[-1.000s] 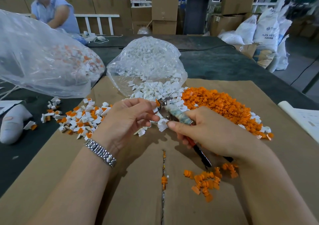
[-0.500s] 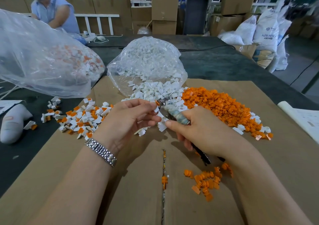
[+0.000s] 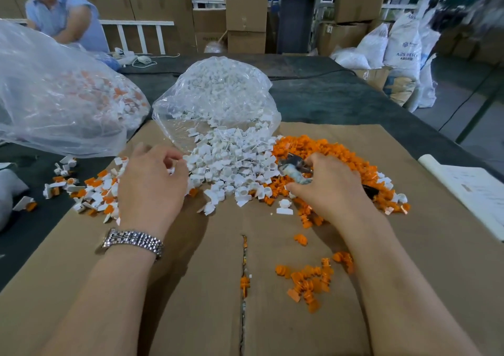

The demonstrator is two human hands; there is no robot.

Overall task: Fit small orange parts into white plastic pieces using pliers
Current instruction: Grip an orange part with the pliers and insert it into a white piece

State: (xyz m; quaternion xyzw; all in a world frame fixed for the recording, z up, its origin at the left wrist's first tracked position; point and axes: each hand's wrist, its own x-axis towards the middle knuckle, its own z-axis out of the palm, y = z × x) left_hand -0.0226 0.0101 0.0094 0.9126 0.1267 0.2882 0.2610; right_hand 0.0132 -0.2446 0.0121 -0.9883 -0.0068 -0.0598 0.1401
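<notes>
The left hand (image 3: 152,183) is in the middle left of the frame, palm down, at the left edge of the pile of white plastic pieces (image 3: 231,162). Its fingers are curled, and a small white piece (image 3: 171,170) shows at the fingertips; it seems pinched there, but the hand hides most of it. A metal watch (image 3: 132,240) is on this wrist.

The right hand (image 3: 327,186) is in the middle right of the frame, over the near edge of the pile of orange parts (image 3: 321,151). It grips the pliers (image 3: 296,168), with the fingers closed round the handles. The long axis of the pliers runs from the upper left to the lower right of the frame. The metal nose points to the upper left, toward the border between the white pile and the orange pile. One dark handle end (image 3: 369,190) comes out behind the hand on the right. I cannot tell if the jaws hold anything.

All this lies on a sheet of brown cardboard (image 3: 191,301). A group of finished white-and-orange pieces (image 3: 95,192) lies left of the left hand. A small group of orange parts (image 3: 311,282) lies in the lower centre, near the right forearm. A clear bag with white pieces (image 3: 218,96) is open behind the white pile, and a bigger clear bag (image 3: 54,96) is in the upper left. A person in a blue shirt (image 3: 68,14) is in the far upper left corner.
</notes>
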